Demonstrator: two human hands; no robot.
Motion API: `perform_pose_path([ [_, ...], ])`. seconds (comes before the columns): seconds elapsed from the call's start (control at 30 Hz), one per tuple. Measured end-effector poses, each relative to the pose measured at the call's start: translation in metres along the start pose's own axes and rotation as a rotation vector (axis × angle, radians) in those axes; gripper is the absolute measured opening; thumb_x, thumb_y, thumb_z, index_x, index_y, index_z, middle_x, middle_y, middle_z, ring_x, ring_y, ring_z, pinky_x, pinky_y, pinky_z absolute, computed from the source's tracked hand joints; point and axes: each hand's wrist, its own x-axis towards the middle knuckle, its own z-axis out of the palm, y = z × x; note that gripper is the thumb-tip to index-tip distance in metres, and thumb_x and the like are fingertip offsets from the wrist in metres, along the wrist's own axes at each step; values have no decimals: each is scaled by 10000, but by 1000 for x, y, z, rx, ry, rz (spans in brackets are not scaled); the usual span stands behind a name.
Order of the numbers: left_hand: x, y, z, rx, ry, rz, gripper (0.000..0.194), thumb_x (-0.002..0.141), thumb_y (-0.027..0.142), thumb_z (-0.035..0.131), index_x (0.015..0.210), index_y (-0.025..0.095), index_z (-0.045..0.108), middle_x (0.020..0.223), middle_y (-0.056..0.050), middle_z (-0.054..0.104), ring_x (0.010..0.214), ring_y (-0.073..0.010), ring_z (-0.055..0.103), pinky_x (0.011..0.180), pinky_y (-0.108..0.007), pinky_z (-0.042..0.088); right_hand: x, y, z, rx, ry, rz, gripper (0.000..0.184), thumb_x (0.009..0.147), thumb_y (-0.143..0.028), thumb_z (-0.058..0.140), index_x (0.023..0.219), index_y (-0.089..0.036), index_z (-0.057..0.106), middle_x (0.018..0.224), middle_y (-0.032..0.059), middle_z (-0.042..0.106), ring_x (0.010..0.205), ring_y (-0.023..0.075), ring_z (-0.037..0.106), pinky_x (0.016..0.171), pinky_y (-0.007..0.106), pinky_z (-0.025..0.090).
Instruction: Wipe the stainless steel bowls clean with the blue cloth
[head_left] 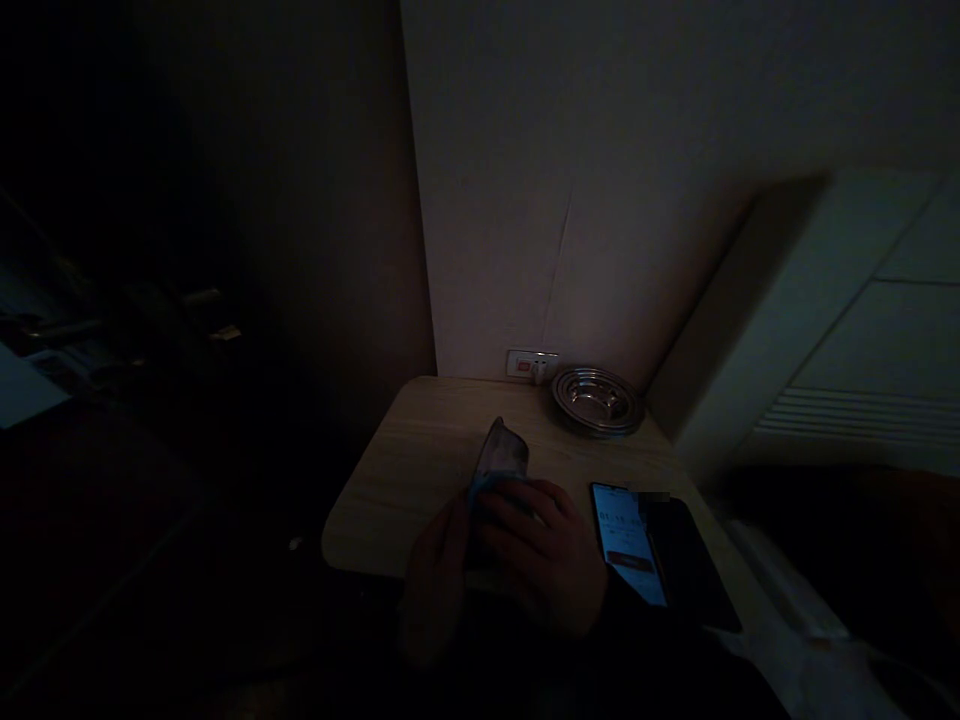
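Observation:
The room is very dark. Both my hands meet over the front edge of a small wooden table (420,450). My right hand (551,555) is closed over a bluish crumpled packet or cloth (501,455) that sticks up past my fingers. My left hand (435,580) lies against the same thing from the left, its fingers mostly in shadow. Just right of my right hand a phone (628,540) with a lit screen lies flat on the table.
A round metal dish (598,400) sits at the table's back right, beside a wall socket (531,364). A dark flat object (690,565) lies right of the phone. A white cabinet (825,330) stands to the right. The left side is dark clutter.

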Motion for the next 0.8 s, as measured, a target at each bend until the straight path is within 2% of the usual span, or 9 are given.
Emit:
perform_pose_path([
  [0.17, 1, 1, -2, 15, -2, -21, 450, 748, 496, 509, 1005, 157, 652, 1086, -117, 653, 1036, -274, 580, 921, -398, 423, 18, 11, 1, -52, 12, 149, 311, 837, -212, 450, 1113, -167, 585, 1163, 67, 615, 1066, 246, 505, 839, 403, 380],
  [0.27, -1, 2, -2, 24, -59, -23, 453, 770, 494, 468, 997, 146, 651, 1087, -117, 654, 1029, -267, 584, 928, -395, 419, 21, 13, -2, -46, -18, 85, 308, 821, -232, 469, 1097, -188, 597, 1170, 49, 612, 1064, 246, 500, 843, 398, 363],
  [0.37, -4, 3, 0, 41, -113, 8, 441, 777, 494, 459, 994, 165, 659, 1072, -98, 664, 1014, -250, 593, 922, -375, 428, 19, 16, -6, -76, -9, 137, 292, 829, -221, 456, 1075, -180, 607, 1122, 61, 635, 1022, 234, 524, 844, 395, 354],
  [0.43, -5, 3, 2, 47, -94, 27, 432, 759, 492, 488, 987, 171, 666, 1073, -97, 664, 1020, -250, 590, 920, -367, 433, 17, 16, -8, -89, -11, 157, 295, 834, -223, 452, 1080, -165, 605, 1116, 71, 637, 1022, 235, 522, 845, 392, 352],
  [0.53, -5, 4, 5, 49, -87, 32, 431, 759, 483, 486, 989, 166, 666, 1078, -98, 662, 1037, -252, 582, 931, -371, 425, 15, 16, -10, -66, -36, 82, 294, 826, -245, 471, 1078, -177, 606, 1136, 59, 626, 1060, 240, 502, 855, 388, 345],
  [0.67, -3, 5, 7, 44, -117, 29, 458, 776, 480, 443, 1007, 144, 653, 1093, -103, 655, 1048, -251, 577, 940, -372, 418, 13, 13, -6, -103, 6, 171, 298, 827, -206, 455, 1082, -168, 603, 1128, 71, 629, 1040, 234, 510, 838, 388, 355],
  [0.8, -2, 5, 4, 49, -88, 3, 466, 767, 480, 445, 1007, 136, 649, 1106, -110, 649, 1049, -252, 579, 933, -366, 424, 14, 6, -3, -66, -1, 75, 292, 821, -235, 475, 1080, -194, 603, 1137, 49, 624, 1049, 235, 502, 855, 393, 343],
])
